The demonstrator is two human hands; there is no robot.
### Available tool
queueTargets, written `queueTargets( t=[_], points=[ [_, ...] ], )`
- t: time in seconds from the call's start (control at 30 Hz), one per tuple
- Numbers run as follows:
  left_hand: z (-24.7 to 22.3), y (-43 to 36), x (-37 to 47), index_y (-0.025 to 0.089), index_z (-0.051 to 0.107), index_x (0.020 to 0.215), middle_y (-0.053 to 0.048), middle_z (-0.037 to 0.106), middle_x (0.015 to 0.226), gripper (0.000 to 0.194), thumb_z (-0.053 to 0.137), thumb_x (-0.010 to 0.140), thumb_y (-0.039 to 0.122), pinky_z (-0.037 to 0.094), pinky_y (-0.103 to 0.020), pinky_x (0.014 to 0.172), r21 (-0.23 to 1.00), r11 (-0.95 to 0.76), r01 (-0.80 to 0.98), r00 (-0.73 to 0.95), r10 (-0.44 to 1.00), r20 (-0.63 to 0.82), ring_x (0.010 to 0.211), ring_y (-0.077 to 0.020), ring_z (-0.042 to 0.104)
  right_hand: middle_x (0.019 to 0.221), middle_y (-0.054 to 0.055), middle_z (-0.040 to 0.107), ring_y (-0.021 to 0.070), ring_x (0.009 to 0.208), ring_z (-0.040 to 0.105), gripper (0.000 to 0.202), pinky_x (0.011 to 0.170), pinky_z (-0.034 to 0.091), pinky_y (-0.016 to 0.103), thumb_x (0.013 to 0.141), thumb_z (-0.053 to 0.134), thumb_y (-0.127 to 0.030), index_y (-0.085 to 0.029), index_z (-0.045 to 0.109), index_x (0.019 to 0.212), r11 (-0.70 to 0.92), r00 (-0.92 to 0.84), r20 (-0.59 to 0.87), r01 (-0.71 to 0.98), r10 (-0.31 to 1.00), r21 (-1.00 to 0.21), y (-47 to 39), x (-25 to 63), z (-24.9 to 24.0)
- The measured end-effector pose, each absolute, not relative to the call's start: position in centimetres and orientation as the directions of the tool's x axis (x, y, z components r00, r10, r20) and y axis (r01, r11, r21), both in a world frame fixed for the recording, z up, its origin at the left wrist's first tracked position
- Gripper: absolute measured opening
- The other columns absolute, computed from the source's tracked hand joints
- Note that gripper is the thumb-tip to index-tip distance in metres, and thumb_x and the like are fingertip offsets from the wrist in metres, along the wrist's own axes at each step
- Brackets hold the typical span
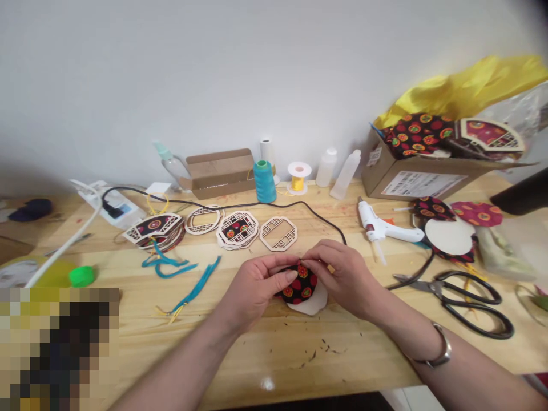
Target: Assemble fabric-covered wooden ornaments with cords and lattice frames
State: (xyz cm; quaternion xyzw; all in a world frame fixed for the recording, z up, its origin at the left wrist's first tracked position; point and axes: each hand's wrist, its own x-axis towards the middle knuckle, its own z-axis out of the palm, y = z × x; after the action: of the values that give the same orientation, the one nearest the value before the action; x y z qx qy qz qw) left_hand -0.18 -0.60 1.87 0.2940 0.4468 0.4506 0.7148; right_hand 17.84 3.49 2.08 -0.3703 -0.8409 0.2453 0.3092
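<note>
Near the table's front middle, my left hand (262,286) is closed on a black fabric piece with red and orange flowers (305,283), its thumb lying over the cloth. My right hand (338,275) pinches the upper edge of the same piece, its fingertips meeting those of my left hand. Whatever small thing lies between the fingertips is too small to make out. Under the fabric a white scalloped piece (311,301) sticks out at the lower right. Just behind my hands lies a pale lattice frame (279,234).
Blue tassels (199,288) and stacked lattice pieces (238,229) lie left. A glue gun (385,228), black-handled scissors (466,294) and a white round piece (449,236) lie right. Behind stand a blue thread cone (264,184) and a cardboard box (411,174). A black cable crosses the table.
</note>
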Motion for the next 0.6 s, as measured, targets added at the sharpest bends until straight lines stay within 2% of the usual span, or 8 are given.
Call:
queueTargets(
  t=[0.13,0.3,0.47,0.6],
  points=[
    [2.12,-0.7,-0.19,0.015,0.07,0.098,-0.007,0.074,0.087,0.038,0.082,0.063,0.025,0.052,-0.028,0.075,0.811,0.424,-0.403,0.245,0.904,-0.351,0.08,-0.0178,0.067,0.075,0.004,0.062,0.0149,0.071,0.056,0.015,0.064,0.044,0.027,0.089,0.049,-0.017,-0.018,0.062,0.081,0.587,-0.512,0.328,0.502,0.794,-0.635,3.43,17.72,2.03],
    [2.44,-0.91,-0.3,0.012,0.068,0.105,-0.011,0.072,0.089,0.047,0.073,0.071,0.044,0.052,-0.029,0.066,0.789,0.424,-0.445,0.304,0.9,-0.312,0.08,-0.0224,0.067,0.073,0.003,0.061,0.0143,0.069,0.056,0.016,0.063,0.044,0.026,0.089,0.049,-0.019,-0.019,0.06,0.078,0.548,-0.475,0.311,0.52,0.823,-0.655,3.28,17.54,2.25],
    [1.89,-1.01,-0.1,0.013,0.068,0.103,-0.008,0.072,0.091,0.038,0.077,0.069,0.026,0.05,-0.031,0.078,0.835,0.399,-0.379,0.262,0.912,-0.317,0.084,-0.0188,0.065,0.073,0.002,0.061,0.0135,0.068,0.055,0.013,0.063,0.043,0.025,0.089,0.05,-0.017,-0.019,0.059,0.079,0.531,-0.452,0.312,0.518,0.836,-0.671,3.26,17.5,2.04],
    [1.63,-0.95,0.15,0.014,0.068,0.1,-0.006,0.072,0.087,0.028,0.073,0.074,0.022,0.051,-0.029,0.075,0.836,0.407,-0.368,0.222,0.912,-0.346,0.079,-0.0166,0.065,0.074,0.002,0.061,0.0145,0.069,0.056,0.014,0.063,0.043,0.026,0.089,0.049,-0.017,-0.019,0.059,0.079,0.528,-0.462,0.296,0.528,0.836,-0.665,3.3,17.47,1.95]
  ],
)
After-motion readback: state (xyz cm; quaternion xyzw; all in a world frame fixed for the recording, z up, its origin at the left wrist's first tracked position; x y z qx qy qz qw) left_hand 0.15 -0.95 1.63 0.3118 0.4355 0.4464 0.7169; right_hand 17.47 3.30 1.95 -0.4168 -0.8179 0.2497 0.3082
